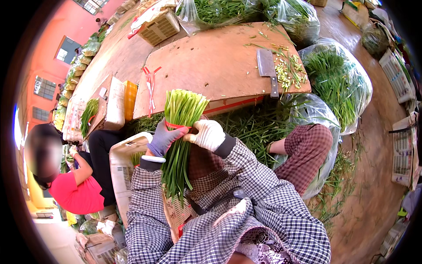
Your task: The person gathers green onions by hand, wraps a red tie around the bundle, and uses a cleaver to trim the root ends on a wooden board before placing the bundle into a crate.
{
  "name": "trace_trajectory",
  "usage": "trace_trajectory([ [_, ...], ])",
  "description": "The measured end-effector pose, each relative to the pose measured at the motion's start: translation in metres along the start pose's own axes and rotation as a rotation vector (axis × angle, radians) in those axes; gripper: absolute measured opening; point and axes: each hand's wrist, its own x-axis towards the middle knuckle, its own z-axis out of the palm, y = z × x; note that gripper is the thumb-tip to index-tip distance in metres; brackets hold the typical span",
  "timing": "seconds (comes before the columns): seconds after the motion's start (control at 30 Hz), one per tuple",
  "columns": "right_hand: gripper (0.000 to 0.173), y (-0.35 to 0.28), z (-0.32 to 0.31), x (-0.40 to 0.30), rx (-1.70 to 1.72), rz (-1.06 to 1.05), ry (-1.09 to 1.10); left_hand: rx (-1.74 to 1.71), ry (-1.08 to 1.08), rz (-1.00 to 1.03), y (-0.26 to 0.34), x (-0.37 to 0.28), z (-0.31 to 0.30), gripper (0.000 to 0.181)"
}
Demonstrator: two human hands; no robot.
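Note:
A bundle of green leafy stalks, like garlic chives (186, 105), stands in front of me with its pale cut ends up and its leaves hanging down. Around its middle runs a red tie strip (178, 126). My left hand (163, 137), in a purple-grey glove, grips the bundle from the left, thumb on the strip. From the right, my right hand (207, 133), in a white knit glove, pinches the strip at the bundle's side. Beyond them is a wooden board (197, 66) bearing loose red tie strips (150, 87) and a cleaver (267, 67).
Pale trimmed stalk ends (290, 74) litter the board's right side. Clear plastic bags of greens (336, 79) stand to the right. A plastic crate (120, 171) is at my left, near a seated person (75, 191). Loose leaves (250, 132) lie under the board's near edge.

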Motion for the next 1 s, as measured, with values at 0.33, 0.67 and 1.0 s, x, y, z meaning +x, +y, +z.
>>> trace_trajectory([
  [0.33, 0.062, -0.001, 0.005, -0.007, 0.956, 0.157, 0.041, 0.165, 0.204, 0.160, 0.004, -0.025, 0.004, 0.081],
  [0.67, 0.057, -0.026, -0.016, -0.031, 0.957, 0.034, 0.149, 0.887, 0.305, 0.408, 0.038, -0.108, 0.030, 0.112],
  [1.0, 0.063, -0.040, -0.014, -0.031, 0.998, -0.055, 0.071, 0.093, 0.118, 0.415, 0.031, -0.091, 0.026, 0.115],
])
